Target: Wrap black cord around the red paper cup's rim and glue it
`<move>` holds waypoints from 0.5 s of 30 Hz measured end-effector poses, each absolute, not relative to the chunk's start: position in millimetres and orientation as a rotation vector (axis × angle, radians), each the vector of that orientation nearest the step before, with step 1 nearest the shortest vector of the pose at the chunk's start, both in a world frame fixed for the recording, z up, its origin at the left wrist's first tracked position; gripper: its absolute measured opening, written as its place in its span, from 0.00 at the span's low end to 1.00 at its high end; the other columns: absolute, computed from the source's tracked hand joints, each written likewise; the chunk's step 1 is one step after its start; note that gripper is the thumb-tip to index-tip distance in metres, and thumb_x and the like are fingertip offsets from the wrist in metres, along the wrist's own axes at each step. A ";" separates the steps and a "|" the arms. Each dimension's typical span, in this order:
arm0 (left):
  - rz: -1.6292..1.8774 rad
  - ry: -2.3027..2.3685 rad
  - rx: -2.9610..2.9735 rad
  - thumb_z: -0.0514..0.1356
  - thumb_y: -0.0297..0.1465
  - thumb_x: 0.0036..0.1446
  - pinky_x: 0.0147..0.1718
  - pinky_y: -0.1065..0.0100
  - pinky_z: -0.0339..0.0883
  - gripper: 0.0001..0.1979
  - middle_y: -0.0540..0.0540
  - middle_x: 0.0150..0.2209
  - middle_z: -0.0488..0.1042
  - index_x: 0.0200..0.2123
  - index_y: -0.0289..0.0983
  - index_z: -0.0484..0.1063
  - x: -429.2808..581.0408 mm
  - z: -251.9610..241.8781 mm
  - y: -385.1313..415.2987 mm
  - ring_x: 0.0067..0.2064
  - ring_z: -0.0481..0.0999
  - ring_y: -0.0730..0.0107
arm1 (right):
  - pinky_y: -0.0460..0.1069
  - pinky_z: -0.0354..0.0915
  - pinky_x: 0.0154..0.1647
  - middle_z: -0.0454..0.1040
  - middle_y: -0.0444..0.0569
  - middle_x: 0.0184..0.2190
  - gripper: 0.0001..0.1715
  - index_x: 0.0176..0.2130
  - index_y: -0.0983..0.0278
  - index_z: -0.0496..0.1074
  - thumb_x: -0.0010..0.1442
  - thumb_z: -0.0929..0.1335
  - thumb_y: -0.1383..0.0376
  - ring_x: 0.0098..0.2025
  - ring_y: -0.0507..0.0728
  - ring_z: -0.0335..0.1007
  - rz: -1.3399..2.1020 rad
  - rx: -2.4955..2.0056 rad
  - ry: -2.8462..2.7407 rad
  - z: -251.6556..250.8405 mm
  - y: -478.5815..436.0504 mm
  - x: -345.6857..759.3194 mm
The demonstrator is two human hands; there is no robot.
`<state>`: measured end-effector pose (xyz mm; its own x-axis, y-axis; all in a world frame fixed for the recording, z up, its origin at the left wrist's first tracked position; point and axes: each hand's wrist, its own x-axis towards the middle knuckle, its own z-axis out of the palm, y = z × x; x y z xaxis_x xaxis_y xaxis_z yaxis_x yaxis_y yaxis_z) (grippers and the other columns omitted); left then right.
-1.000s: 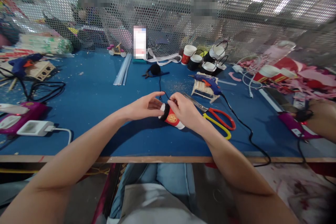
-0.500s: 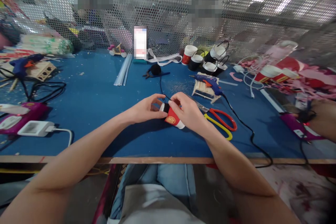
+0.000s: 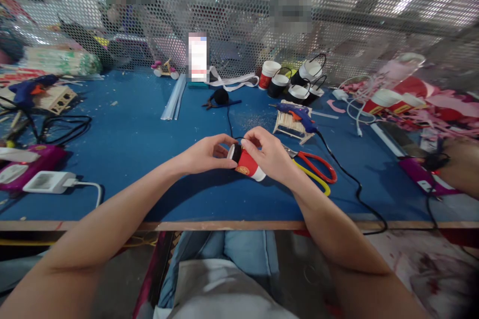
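A small red paper cup (image 3: 247, 165) lies on its side between my hands, its open rim to the left and its white base to the right. Black cord (image 3: 235, 152) is wrapped around the cup near the rim. My left hand (image 3: 212, 153) grips the rim end with thumb and fingers. My right hand (image 3: 264, 150) is closed over the upper side of the cup, its fingertips at the cord. From there the cord runs back to a black ball of cord (image 3: 220, 96) on the table. Scissors (image 3: 317, 167) with red and yellow handles lie beside my right wrist.
Several cord-wrapped cups (image 3: 279, 84) stand at the back. A blue glue gun (image 3: 297, 112) rests on a stick rack (image 3: 290, 126). Clear glue sticks (image 3: 174, 99) and a lit phone (image 3: 198, 57) lie farther left. Another person's arm (image 3: 462, 167) reaches in at right.
The cup has turned slightly, so its rim opening shows more and its printed emblem sits lower. My right hand has risen a little along the cord. The left hand stays at the rim.
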<state>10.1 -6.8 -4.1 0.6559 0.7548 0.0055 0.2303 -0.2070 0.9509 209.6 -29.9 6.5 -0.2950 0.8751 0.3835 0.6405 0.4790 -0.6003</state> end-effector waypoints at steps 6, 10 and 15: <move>0.612 0.805 1.769 0.66 0.34 0.48 0.46 0.58 0.68 0.24 0.44 0.43 0.73 0.48 0.35 0.66 12.5 -4.3 -6.3 0.43 0.73 0.65 | 0.50 0.59 0.35 0.69 0.48 0.33 0.05 0.33 0.61 0.61 0.63 0.60 0.64 0.33 0.54 0.64 0.348 -1.322 -2.091 -1.1 -30.0 206.6; 0.614 0.781 1.742 0.65 0.35 0.49 0.48 0.58 0.67 0.23 0.45 0.40 0.72 0.47 0.34 0.66 13.7 -6.1 -6.4 0.42 0.73 0.67 | 0.50 0.58 0.35 0.68 0.50 0.35 0.05 0.34 0.61 0.60 0.63 0.59 0.64 0.35 0.55 0.64 0.285 -1.325 -2.131 -1.9 -31.0 203.4; 0.672 0.871 1.750 0.64 0.34 0.48 0.46 0.57 0.67 0.24 0.46 0.37 0.71 0.48 0.33 0.64 15.0 -10.7 -7.6 0.40 0.73 0.67 | 0.51 0.58 0.34 0.68 0.51 0.36 0.06 0.34 0.61 0.60 0.63 0.58 0.63 0.35 0.56 0.64 0.275 -1.370 -2.132 -3.0 -32.9 198.9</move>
<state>15.0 -7.6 -10.7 0.5820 0.8124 0.0362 0.2405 -0.2145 0.9467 198.9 -32.9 -3.0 -0.3012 0.8827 0.3608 0.7621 0.4502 -0.4654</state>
